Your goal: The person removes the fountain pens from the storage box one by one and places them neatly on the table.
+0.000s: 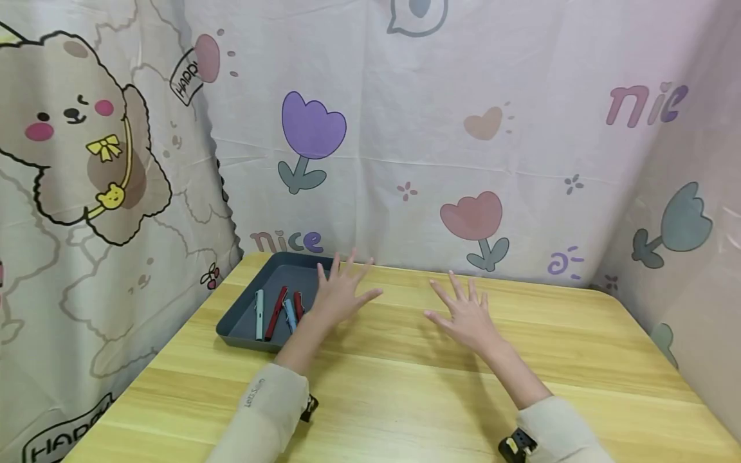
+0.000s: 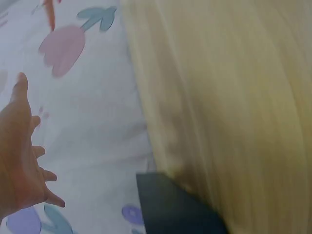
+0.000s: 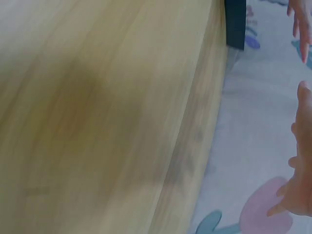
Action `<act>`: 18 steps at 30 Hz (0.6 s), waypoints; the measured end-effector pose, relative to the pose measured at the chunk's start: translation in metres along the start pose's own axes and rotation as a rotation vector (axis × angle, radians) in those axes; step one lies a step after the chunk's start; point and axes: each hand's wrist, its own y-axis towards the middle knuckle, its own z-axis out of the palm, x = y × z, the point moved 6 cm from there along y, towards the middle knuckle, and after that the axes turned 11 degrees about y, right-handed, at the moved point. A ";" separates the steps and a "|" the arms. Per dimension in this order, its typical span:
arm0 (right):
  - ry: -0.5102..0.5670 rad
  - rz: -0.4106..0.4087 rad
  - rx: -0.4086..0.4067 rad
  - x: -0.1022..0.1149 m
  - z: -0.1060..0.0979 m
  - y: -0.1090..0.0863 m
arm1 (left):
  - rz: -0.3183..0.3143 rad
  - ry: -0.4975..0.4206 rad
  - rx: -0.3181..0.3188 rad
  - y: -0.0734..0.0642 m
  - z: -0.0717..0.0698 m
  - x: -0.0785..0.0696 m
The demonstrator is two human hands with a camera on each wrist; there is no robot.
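My left hand (image 1: pixel 338 297) is held over the right side of a dark grey tray (image 1: pixel 234 326), fingers spread and nothing in its grasp. The right hand (image 1: pixel 467 319) hovers above the table to the right, its fingers also spread and holding nothing. Inside the tray lie several pens: a pale green pen (image 1: pixel 259 315), a dark red pen (image 1: pixel 276 314), a blue pen (image 1: pixel 290 315) and a second red pen (image 1: pixel 298 305), partly hidden by the left forearm. In the left wrist view the hand (image 2: pixel 22 161) shows at the left edge, apart from the tray (image 2: pixel 175 207).
The wooden table (image 1: pixel 393 399) extends beneath both arms. Behind it hangs a printed curtain (image 1: pixel 393 128) with tulips, and another curtain (image 1: pixel 191 148) with a cartoon bear closes off the left side. Each sleeve carries a small black device near the cuff.
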 end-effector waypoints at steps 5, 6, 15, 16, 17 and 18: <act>0.074 -0.029 0.005 0.030 0.016 0.012 | -0.029 -0.074 -0.043 -0.014 -0.015 0.039; 0.091 -0.034 0.011 0.036 0.019 0.015 | -0.037 -0.095 -0.049 -0.018 -0.018 0.047; 0.309 -0.032 0.099 0.088 0.059 0.031 | -0.110 -0.358 -0.066 -0.052 -0.025 0.121; 0.330 -0.035 0.108 0.094 0.064 0.032 | -0.126 -0.388 -0.062 -0.057 -0.025 0.129; 0.360 -0.036 0.119 0.100 0.069 0.033 | -0.141 -0.416 -0.056 -0.061 -0.024 0.137; 0.397 -0.036 0.131 0.106 0.073 0.034 | -0.157 -0.447 -0.047 -0.066 -0.023 0.145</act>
